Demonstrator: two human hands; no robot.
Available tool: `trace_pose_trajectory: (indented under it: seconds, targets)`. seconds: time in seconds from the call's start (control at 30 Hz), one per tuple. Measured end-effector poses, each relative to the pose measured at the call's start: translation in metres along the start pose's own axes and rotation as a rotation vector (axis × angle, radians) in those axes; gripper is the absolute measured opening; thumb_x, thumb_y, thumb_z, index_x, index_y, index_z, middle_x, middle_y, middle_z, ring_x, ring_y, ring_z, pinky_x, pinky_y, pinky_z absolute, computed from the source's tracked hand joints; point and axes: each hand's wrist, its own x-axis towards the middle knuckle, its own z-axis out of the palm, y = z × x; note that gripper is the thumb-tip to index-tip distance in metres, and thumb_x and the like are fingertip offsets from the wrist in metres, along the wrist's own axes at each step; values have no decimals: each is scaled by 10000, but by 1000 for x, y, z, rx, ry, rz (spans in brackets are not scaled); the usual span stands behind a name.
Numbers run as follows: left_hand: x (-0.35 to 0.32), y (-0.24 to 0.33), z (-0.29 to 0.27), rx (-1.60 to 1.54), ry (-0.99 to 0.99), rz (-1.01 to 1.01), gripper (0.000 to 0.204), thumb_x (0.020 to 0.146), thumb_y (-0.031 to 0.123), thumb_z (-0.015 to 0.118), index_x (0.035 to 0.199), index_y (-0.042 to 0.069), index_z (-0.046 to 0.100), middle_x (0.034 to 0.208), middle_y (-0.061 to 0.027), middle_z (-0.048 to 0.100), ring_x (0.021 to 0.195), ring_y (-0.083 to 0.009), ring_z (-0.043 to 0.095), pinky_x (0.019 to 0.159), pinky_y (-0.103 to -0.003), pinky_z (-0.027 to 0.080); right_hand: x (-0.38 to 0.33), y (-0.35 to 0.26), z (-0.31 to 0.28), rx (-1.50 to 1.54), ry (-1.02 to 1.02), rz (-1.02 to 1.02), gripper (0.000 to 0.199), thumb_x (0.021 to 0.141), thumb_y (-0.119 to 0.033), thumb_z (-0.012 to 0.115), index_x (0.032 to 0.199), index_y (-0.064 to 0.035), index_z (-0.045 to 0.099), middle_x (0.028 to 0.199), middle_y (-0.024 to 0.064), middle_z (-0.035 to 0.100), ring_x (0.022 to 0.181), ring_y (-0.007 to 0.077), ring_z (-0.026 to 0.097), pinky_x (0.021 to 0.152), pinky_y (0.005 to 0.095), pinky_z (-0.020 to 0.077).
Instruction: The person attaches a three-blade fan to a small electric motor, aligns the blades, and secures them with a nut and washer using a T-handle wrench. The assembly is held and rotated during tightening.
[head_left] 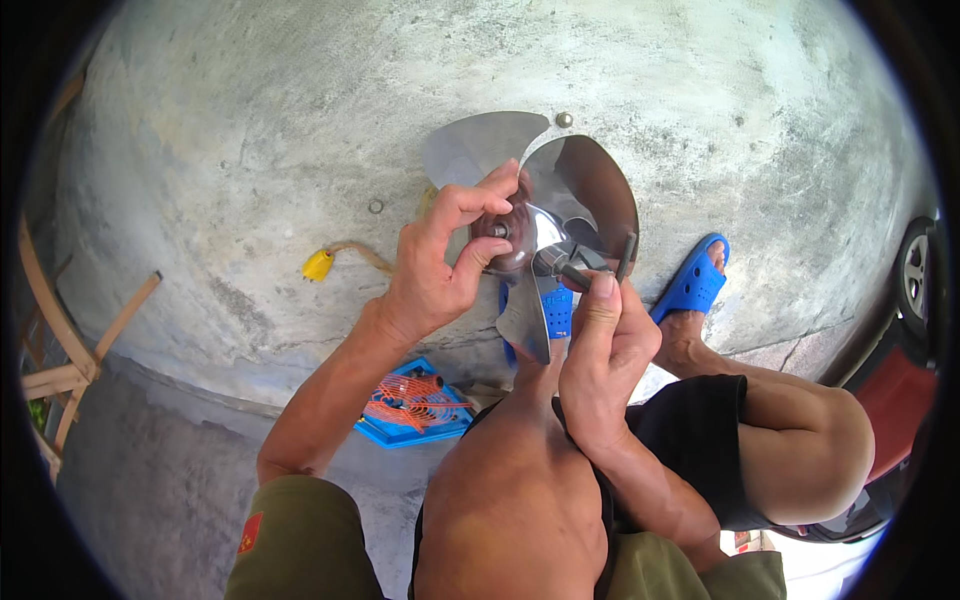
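A shiny metal fan blade [485, 145] with broad curved vanes is held up before me, above the concrete floor. My left hand [445, 235] has its thumb and fingers curled around the fan's rounded hub, close to a small metal stub. In my right hand [605, 340], a dark L-shaped hex key [627, 262] is pinched between thumb and fingers. One end of this key points at the hub's near side, but I cannot tell whether it sits in a screw. Parts of the hub are hidden behind my left fingers.
A small round metal piece [565, 120] and a ring [376, 206] lie on the floor. Left of my hands is a yellow plug [318, 265] on a cord. A blue tray [420, 436] holds orange netting. Wooden furniture [65, 380] stands far left, a red car [895, 400] at right.
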Motion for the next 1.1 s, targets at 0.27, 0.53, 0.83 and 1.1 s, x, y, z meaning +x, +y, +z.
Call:
trace_pose_trajectory:
  seconds: [0.27, 0.53, 0.83, 1.1]
  targets:
    - [0, 1, -8, 36, -54, -30, 411, 1051, -137, 683, 1418, 3, 561, 1638, -289, 646, 1498, -291, 659, 1239, -404, 533, 6, 19, -33, -121, -86, -219, 377, 1253, -271, 574, 1272, 51, 769, 772, -61, 551, 688, 38, 469, 618, 245, 356]
    - [17, -5, -22, -199, 2, -178, 406, 1078, -129, 654, 1447, -2, 541, 1689, -286, 593, 1552, -298, 599, 1247, -407, 535, 52, 32, -53, -265, -275, -622, 287, 991, 22, 765, 1277, 37, 753, 1041, 206, 775, 898, 414, 746, 775, 460, 597]
    - [31, -14, -38, -173, 3, -190, 408, 1076, -138, 639, 1449, -3, 545, 1686, -298, 591, 1608, -342, 561, 1350, -454, 436, 85, 14, -39, -562, -387, -909, 455, 804, 74, 755, 1252, -7, 766, 944, 103, 687, 852, 333, 631, 738, 460, 521]
    - [32, -13, -35, -185, 7, -147, 374, 1072, -135, 630, 1420, -8, 575, 1646, -266, 639, 1565, -301, 598, 1297, -415, 493, 87, 7, -30, -638, -391, -953, 462, 791, 51, 773, 1246, -28, 782, 944, 89, 678, 862, 325, 623, 746, 460, 513]
